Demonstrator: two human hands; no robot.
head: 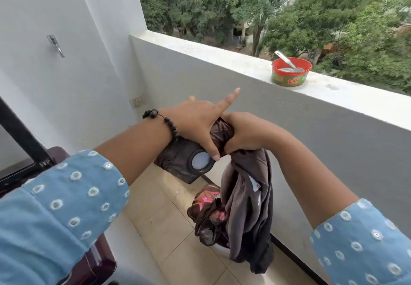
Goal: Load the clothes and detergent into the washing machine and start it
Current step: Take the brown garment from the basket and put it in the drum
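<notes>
Both hands hold a dark brown garment point(246, 196) up in front of me over the balcony floor. My left hand point(195, 120) holds its upper part, thumb pressed down beside a round grey patch point(201, 162), index finger sticking out. My right hand point(244, 131) grips the bunched cloth next to it, and the rest hangs down. Below hangs more laundry, brown with pink point(206, 209), in a white container that is mostly hidden. The maroon washing machine point(97, 260) is at lower left with its dark lid point(22, 142) raised. A red detergent tub point(289, 78) holding a scoop point(287, 60) stands on the parapet.
The grey parapet wall point(222, 58) runs across the right side, with trees beyond. A white wall at left carries a metal bracket point(55, 46) and a socket point(136, 101). Beige floor tiles point(160, 218) show between the machine and the parapet.
</notes>
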